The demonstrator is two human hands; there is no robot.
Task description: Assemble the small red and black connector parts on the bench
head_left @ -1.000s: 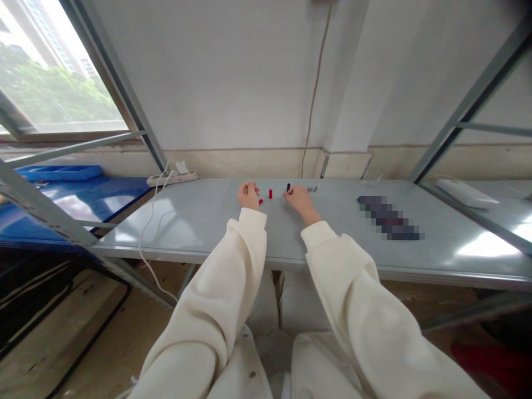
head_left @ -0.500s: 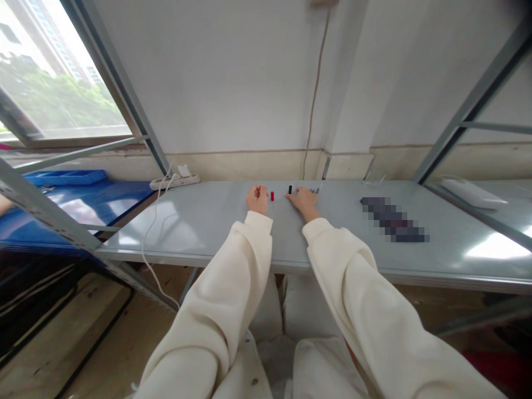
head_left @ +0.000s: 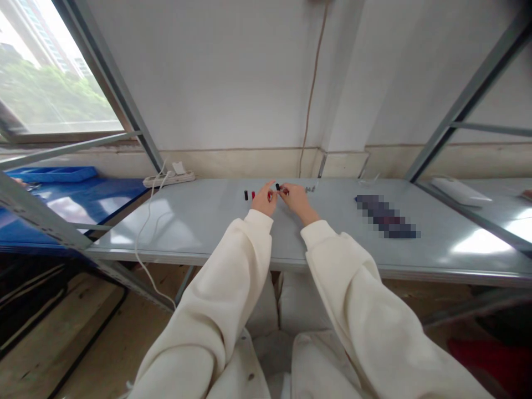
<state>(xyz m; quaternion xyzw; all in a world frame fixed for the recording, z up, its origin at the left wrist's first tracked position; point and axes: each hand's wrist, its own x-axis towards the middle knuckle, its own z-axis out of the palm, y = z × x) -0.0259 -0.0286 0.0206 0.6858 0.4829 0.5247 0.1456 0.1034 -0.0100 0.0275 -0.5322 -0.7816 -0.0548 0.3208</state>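
Left hand (head_left: 265, 200) and right hand (head_left: 296, 199) flank the black part (head_left: 277, 187), grip too small to tell; pinch at fingertips, steady.

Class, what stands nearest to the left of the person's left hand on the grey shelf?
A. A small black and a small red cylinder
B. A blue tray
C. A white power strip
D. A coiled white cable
A: a small black cylinder and a small red cylinder stand side by side just left of the left hand on the grey shelf.

A bright window (head_left: 50, 72) lights the white wall (head_left: 224, 77)
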